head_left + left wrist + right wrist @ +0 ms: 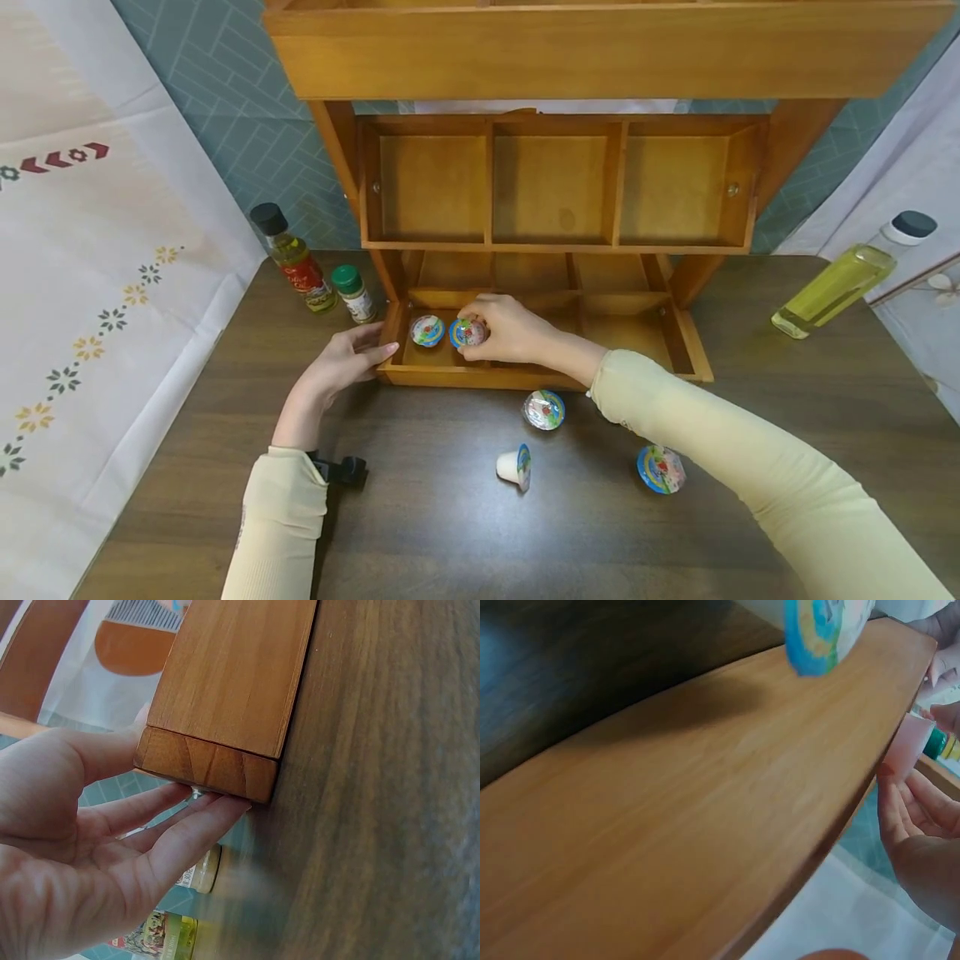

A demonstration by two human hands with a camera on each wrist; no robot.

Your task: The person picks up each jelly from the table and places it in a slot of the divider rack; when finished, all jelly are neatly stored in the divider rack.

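My right hand (517,332) pinches a small jelly cup (469,332) with a blue-rimmed foil lid, over the lower left compartment of the wooden rack (450,377). Pinkish cup sides show between the fingertips in the right wrist view. Just left of it, another jelly cup (427,330) stands lid up in that compartment. My left hand (337,360) grips the rack's lower left corner, thumb on one side and fingers on the other, as the left wrist view shows. In front of the rack lie a jelly cup (543,410), one tipped on its side (508,467) and another (662,469) near my right sleeve.
An oil bottle (303,271) and a green-capped jar (354,293) stand left of the rack. A bottle of yellow oil (836,287) stands at the right. The rack's middle tier (555,247) and top tier (555,58) rise above the lower tray.
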